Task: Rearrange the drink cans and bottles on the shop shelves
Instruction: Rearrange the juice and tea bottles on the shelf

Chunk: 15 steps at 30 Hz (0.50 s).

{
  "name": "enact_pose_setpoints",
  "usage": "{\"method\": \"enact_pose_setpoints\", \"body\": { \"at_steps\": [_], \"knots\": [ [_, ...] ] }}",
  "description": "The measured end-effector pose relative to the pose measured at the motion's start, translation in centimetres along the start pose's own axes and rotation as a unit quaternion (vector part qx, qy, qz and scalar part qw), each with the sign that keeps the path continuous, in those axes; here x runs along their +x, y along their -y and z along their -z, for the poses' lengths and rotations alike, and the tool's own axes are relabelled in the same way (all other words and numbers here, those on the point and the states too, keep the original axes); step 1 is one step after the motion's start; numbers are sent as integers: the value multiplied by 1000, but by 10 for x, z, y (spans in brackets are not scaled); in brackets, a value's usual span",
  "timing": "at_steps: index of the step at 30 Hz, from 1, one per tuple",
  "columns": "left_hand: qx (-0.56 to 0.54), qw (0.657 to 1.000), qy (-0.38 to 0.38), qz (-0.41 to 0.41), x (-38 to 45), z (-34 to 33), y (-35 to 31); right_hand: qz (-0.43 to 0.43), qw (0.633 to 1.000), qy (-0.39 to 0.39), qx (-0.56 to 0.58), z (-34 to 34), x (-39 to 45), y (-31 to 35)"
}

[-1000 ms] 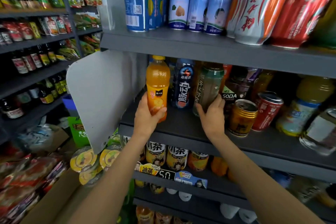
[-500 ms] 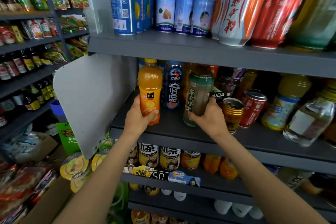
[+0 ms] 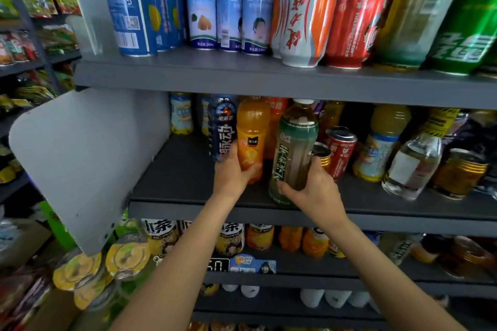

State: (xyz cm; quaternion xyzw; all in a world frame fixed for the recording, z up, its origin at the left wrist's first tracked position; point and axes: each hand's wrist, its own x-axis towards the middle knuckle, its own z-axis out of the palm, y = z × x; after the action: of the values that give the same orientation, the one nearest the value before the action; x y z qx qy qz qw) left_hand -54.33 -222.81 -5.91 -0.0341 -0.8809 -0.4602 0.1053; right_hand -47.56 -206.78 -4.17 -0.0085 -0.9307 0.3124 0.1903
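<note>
Grey steel shelves [image 3: 242, 80] fill the view, the largest thing here, with a pale divider panel [image 3: 80, 164] hanging off the left end of the middle shelf [image 3: 188, 177]. The top shelf carries a tight row of tall blue cans [image 3: 201, 5] beside red and white cans [image 3: 306, 13], all upright and close together, so that row looks sorted already. The middle shelf is the one in hand. Its left half is bare board, while its right half is a loose crowd: a clear bottle [image 3: 411, 164] leaning over, a red can [image 3: 341, 150] and a gold can [image 3: 321, 154] standing just behind the right hand.

The green tea bottle [image 3: 294, 153] stands near the front lip of the middle shelf, and the right hand [image 3: 314, 191] has its grip wrapped round the bottle's lower part. Just to its left, the orange juice bottle [image 3: 251, 140] is upright beside a dark blue bottle [image 3: 222, 129], touching or nearly so; the left hand [image 3: 232, 172] curls its grip round the orange bottle's base.

By my reckoning the job is somewhere in the middle: two bottles are being placed, and the tilted, mixed stock on the right, plus the open space on the left, is work not yet done. The lower shelf cannot be judged well from here.
</note>
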Motion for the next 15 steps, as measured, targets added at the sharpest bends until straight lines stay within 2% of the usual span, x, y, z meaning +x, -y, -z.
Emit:
{"method": "enact_pose_setpoints", "body": {
  "at_steps": [7, 12, 15],
  "knots": [
    [10, 998, -59, 12, -4, -17, -6, 7, 998, 13, 65, 22, -10, -17],
    [-21, 976, -206, -66, -43, -31, -3, 13, 991, 9, 131, 52, -33, -52],
    [-28, 966, -233, -104, -63, -47, -27, 3, 992, 3, 128, 76, -45, -85]
  ]
}}
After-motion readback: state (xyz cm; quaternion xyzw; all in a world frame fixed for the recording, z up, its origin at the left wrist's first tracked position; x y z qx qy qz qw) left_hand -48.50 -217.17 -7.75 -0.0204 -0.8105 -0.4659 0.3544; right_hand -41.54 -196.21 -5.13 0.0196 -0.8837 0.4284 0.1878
